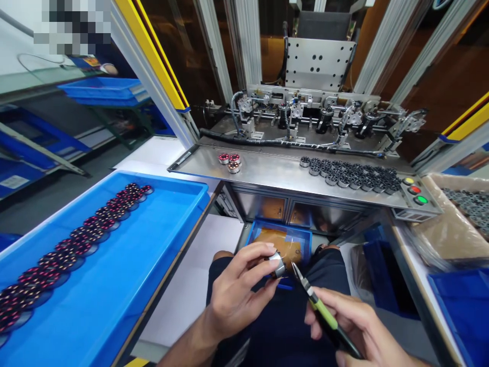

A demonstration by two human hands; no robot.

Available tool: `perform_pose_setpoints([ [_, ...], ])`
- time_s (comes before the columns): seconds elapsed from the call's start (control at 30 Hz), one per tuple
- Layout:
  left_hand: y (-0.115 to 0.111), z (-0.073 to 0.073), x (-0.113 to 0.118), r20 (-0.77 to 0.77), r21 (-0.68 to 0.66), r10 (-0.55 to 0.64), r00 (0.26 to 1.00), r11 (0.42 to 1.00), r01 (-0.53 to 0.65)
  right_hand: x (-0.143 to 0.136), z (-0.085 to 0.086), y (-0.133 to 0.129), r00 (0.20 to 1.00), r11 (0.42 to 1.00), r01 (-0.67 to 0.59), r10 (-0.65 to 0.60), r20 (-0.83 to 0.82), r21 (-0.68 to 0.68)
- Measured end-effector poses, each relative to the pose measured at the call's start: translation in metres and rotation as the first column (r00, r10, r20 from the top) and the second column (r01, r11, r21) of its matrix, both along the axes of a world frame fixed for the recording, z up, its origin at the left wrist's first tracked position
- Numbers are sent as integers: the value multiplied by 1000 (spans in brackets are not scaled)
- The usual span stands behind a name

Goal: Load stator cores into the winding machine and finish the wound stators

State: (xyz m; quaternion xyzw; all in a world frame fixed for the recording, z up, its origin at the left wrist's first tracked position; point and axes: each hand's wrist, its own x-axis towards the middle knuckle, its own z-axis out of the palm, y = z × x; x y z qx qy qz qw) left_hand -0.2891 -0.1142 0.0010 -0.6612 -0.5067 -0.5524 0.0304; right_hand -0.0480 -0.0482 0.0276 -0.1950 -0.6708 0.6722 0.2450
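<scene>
Above my lap, my left hand pinches a small motor stator between thumb and fingers. A silvery metal ring with a darker toothed side shows; part of it is hidden by the fingers. A pair of cutting pliers with green and black handles is held in my right hand. Its metal jaws point up and left, close to the stator but apart from it. Below both hands a blue bin with brown material inside stands between the knees.
On the left a blue tray carries rows of copper-wound stators. The metal ledge ahead holds three wound stators and many dark ones. Push buttons and a plastic-lined box are at right; machine fixtures stand behind.
</scene>
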Motion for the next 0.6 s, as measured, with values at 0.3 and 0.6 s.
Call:
perform_pose_setpoints([
  [0.3,-1,-12,-4,164,66,-117,980,992,107,-6,1,3,998,998,-53,54,28,-21],
  [0.6,-5,-18,-5,203,26,-131,970,991,128,-10,-1,3,997,996,-77,76,-23,-41],
])
